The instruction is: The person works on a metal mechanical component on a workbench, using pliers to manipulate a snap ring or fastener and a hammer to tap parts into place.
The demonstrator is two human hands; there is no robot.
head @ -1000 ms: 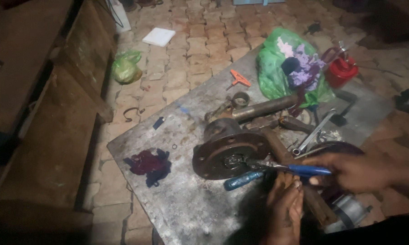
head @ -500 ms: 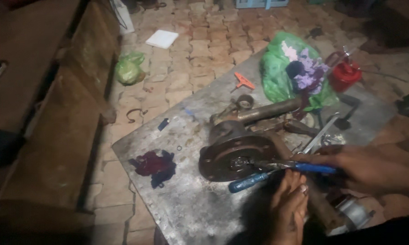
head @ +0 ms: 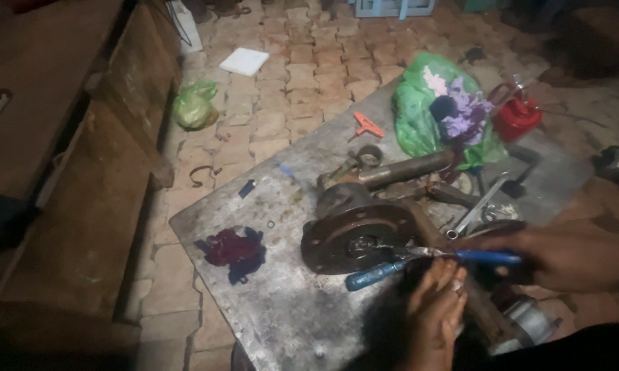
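Right hand [head: 564, 257] grips blue pliers [head: 460, 255] at the flange [head: 357, 237]; left hand [head: 433, 312] rests open beside a screwdriver [head: 375, 273]. Rag [head: 235, 251], bag [head: 433, 110], wrench [head: 478, 206] crowd the counter [head: 282, 316].

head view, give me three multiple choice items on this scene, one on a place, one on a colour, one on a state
1. Where does the dark red rag lie?
A. on the metal plate, left of the round flange
B. on the brick floor by the white tile
C. inside the green bag

2. What colour are the handles of the pliers?
A. yellow
B. blue
C. black

3. What is the right hand doing?
A. resting flat and empty
B. holding the red can
C. gripping the pliers, tips at the flange centre

Answers:
1 A, the rag lies on the metal plate, beside the flange.
2 B, the handle showing by the fingers is blue.
3 C, its fingers close round the pliers, whose tips reach the flange's hub; the left hand is below.
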